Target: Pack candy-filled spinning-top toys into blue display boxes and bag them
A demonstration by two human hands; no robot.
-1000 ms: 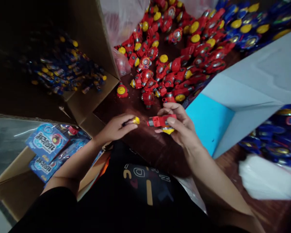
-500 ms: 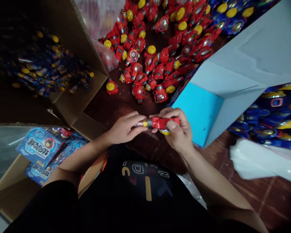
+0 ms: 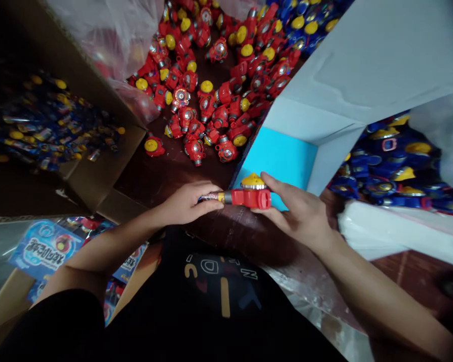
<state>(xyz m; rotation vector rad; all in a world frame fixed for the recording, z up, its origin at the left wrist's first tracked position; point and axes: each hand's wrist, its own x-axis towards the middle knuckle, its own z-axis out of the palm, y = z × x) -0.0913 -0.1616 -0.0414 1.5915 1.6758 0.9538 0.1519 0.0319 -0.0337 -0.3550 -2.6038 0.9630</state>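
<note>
My left hand point(image 3: 184, 203) is closed around a small clear tube point(image 3: 210, 196) with coloured contents and a yellow collar. The tube is in line with the dark barrel of a red toy point(image 3: 251, 198), and their ends meet. My right hand point(image 3: 302, 211) grips the toy's rear loosely: one digit is by its yellow dome point(image 3: 253, 180), others lie beneath the red body. The toy is level, dome upward, above the dark red tabletop point(image 3: 173, 171). Many similar red toys point(image 3: 194, 150) lie beyond my hands.
An open box point(image 3: 283, 156) with a bright blue bottom stands right of centre. Blue toys point(image 3: 388, 171) and white bags point(image 3: 381, 226) lie further right. At left, a cardboard box point(image 3: 128, 156) holds small blue-and-yellow tubes point(image 3: 56, 125). Printed blue packages point(image 3: 45, 249) sit at lower left.
The red toy has turned so its yellow dome faces up instead of toward me. My right hand has loosened and shifted to its rear. The camera view has swung right.
</note>
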